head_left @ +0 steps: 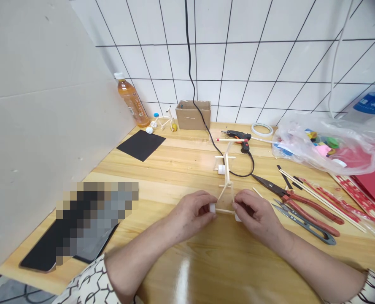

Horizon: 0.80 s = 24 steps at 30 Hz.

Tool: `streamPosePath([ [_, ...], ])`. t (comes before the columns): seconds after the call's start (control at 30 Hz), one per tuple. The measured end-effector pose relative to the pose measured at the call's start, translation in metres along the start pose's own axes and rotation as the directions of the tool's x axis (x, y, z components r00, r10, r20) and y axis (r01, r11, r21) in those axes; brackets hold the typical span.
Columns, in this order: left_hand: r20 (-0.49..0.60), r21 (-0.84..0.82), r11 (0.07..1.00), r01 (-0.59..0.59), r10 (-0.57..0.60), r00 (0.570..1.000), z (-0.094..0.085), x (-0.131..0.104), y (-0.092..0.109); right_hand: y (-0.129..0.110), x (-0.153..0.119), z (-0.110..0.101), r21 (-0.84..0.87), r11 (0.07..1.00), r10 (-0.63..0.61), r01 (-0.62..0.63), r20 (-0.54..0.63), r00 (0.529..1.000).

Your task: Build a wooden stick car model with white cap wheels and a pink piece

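White tiling [210, 61] is backing the tabletop [162, 177]; left hand [192, 212] and right hand [259, 210] are pinching white caps [212, 207], seemingly aligning them on the stick frame [227, 169] between and beyond; steadiness is probably needed next.

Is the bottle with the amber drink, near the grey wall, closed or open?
Closed: the white cap sits on the neck of the bottle.

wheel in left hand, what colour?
The wheel in the left hand is white; best seen in head view.
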<state>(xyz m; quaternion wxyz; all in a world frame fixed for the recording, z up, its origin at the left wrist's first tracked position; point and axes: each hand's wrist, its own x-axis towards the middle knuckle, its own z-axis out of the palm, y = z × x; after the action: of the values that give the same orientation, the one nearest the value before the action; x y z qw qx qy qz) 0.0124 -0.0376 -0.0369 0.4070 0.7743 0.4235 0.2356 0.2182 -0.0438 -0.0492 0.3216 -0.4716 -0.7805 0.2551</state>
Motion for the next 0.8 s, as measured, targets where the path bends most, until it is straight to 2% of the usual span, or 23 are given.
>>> streamPosePath([
  [0.8,-0.009,0.001,1.000,-0.007,0.007,1.000,0.0009,-0.0002,-0.0031,0.0037,-0.0016,0.0026,0.031,0.999,-0.012,0.012,-0.006,1.000],
])
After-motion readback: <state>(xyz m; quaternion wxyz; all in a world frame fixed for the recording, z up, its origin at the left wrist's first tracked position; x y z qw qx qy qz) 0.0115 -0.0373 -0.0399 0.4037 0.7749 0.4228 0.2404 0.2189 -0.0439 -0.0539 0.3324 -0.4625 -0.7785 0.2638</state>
